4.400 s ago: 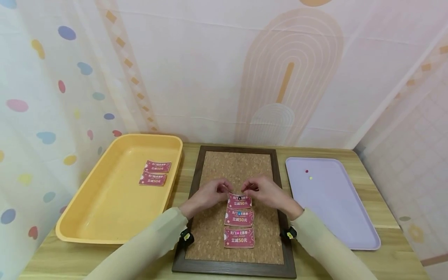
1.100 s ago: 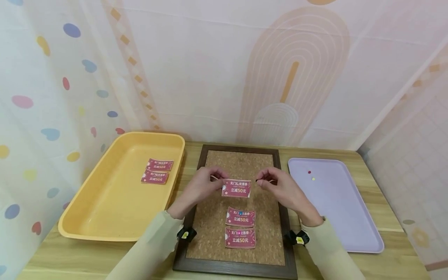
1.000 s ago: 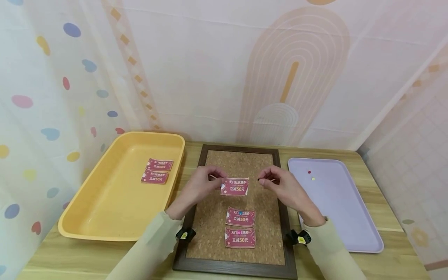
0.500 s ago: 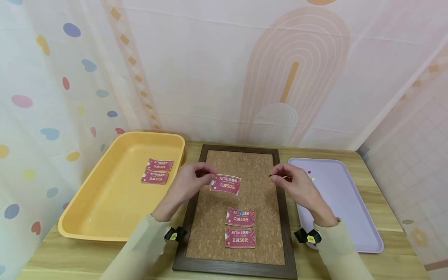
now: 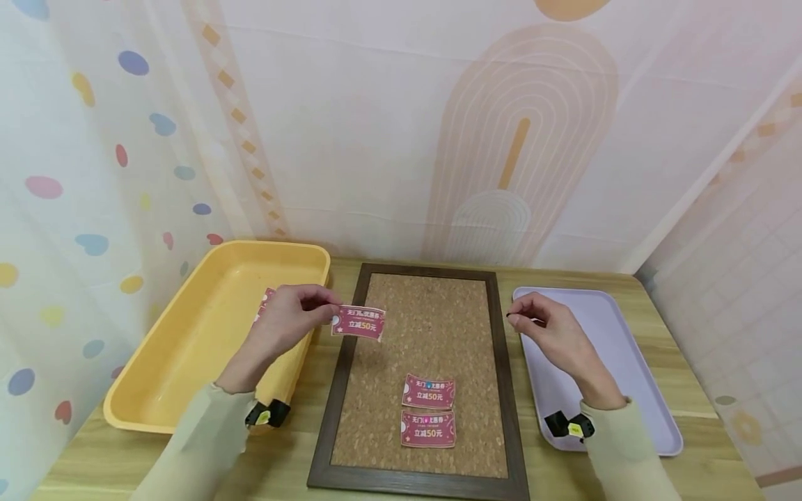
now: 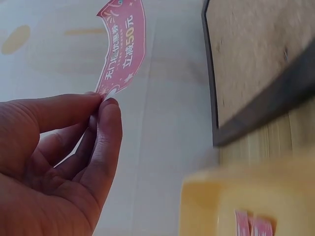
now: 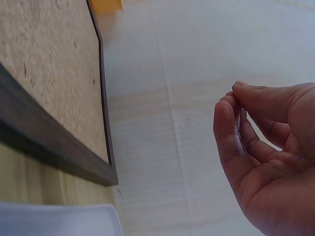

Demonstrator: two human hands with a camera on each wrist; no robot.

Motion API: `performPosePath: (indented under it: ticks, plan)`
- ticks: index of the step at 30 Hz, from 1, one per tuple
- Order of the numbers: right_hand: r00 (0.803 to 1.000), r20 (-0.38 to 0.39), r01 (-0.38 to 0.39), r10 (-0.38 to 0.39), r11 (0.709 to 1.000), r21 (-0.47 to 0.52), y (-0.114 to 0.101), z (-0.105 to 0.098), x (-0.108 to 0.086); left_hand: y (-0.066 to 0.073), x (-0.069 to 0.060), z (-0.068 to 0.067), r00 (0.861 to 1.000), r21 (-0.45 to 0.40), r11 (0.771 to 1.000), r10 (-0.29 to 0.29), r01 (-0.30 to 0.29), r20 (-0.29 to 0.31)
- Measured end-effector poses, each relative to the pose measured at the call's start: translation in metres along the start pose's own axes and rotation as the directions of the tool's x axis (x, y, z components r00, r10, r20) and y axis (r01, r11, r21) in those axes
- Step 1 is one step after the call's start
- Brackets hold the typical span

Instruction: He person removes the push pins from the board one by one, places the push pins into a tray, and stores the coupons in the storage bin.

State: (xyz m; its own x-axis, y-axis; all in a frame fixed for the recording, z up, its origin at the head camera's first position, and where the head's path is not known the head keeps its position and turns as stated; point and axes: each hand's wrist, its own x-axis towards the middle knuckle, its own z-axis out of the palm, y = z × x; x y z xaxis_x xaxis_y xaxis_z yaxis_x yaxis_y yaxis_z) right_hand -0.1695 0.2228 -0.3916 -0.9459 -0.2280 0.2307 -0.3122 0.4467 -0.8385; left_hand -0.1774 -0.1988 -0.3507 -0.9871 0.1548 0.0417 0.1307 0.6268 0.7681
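My left hand [image 5: 285,323] pinches the left edge of a pink paper coupon [image 5: 359,323] between thumb and fingertips, held in the air between the yellow tray and the corkboard [image 5: 451,327]. In the left wrist view the coupon [image 6: 124,46] looks bowed. My right hand [image 5: 554,337] pinches a small black pushpin [image 5: 509,315] over the left side of the lilac tray [image 5: 617,362]; only a dark tip shows. Two more coupons stay on the corkboard, the upper coupon [image 5: 429,393] with a blue pin, the lower coupon [image 5: 428,431] with a pink one.
The deep yellow tray [image 5: 188,390] stands left of the board, with coupons [image 6: 253,223] inside, mostly hidden by my left hand in the head view. A dark wooden frame [image 5: 413,480] borders the corkboard. A patterned curtain [image 5: 376,139] hangs behind the table.
The top coupon and its black pin came off the board. My left hand has carried the coupon left toward the yellow tray; my right hand has moved the pin right toward the lilac tray.
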Motion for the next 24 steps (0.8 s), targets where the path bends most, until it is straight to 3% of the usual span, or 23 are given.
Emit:
performPosePath:
  ticks: [5, 10, 17, 24]
  plan:
    - [0.999, -0.022, -0.025, 0.025, 1.0, -0.015, 0.006, -0.01, -0.001, -0.016, -0.003, -0.025, 0.999, 0.015, 0.999, -0.047, 0.047, 0.021]
    - [0.999, -0.041, -0.036, 0.034, 0.998, -0.055, 0.011, -0.019, -0.002, -0.033, -0.003, -0.044, 0.999, 0.012, 0.999, -0.041, 0.041, 0.026]
    - [0.998, -0.038, -0.046, 0.043, 0.996, -0.077, 0.019, -0.025, -0.002, -0.052, -0.005, -0.061, 0.998, 0.121, 0.991, -0.061, 0.056, 0.036]
    - [0.999, -0.034, -0.045, 0.04, 0.987, -0.155, 0.038, -0.038, 0.001, -0.073, -0.007, -0.074, 0.992, 0.084, 0.993, -0.091, 0.083, 0.092]
